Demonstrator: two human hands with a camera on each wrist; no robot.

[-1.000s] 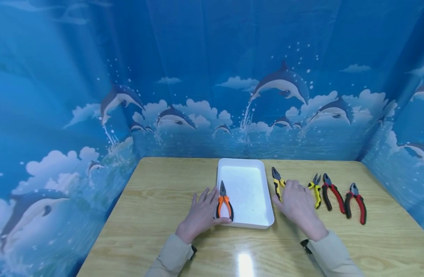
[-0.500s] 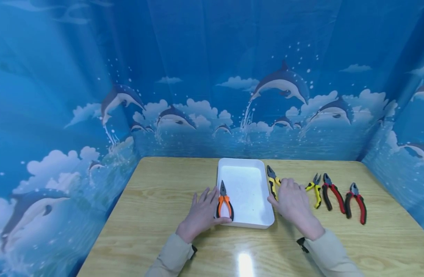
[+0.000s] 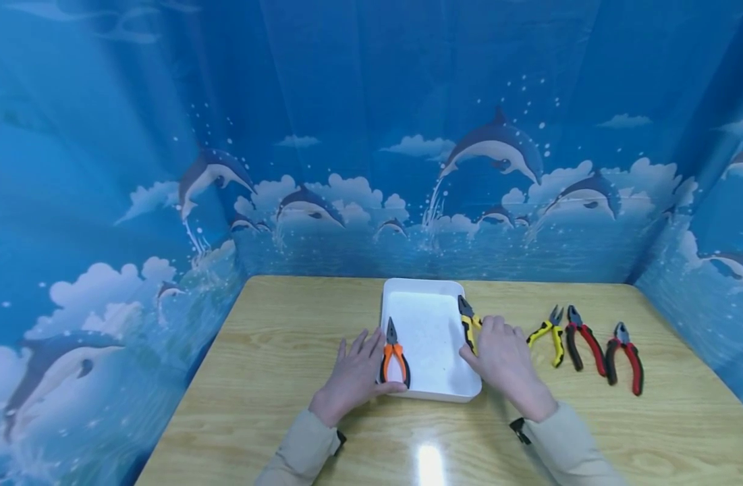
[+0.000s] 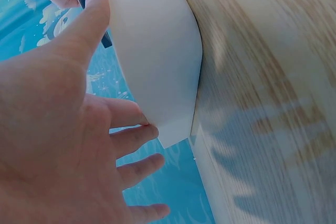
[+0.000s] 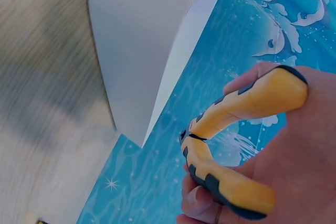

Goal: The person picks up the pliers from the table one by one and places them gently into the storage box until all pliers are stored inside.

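Right hand (image 3: 503, 358) clasps the yellow-handled pliers (image 3: 468, 322) by the handles, nose toward 12 o'clock, over the right rim of the white tray (image 3: 432, 395). Left hand (image 3: 354, 372) lies flat at the tray's 8 o'clock corner, thumb by the orange-handled pliers (image 3: 393, 352) inside. Best practice, I judge: carry clear of the rim, lower flat at 3 o'clock of the orange pair, then loosen fingers.
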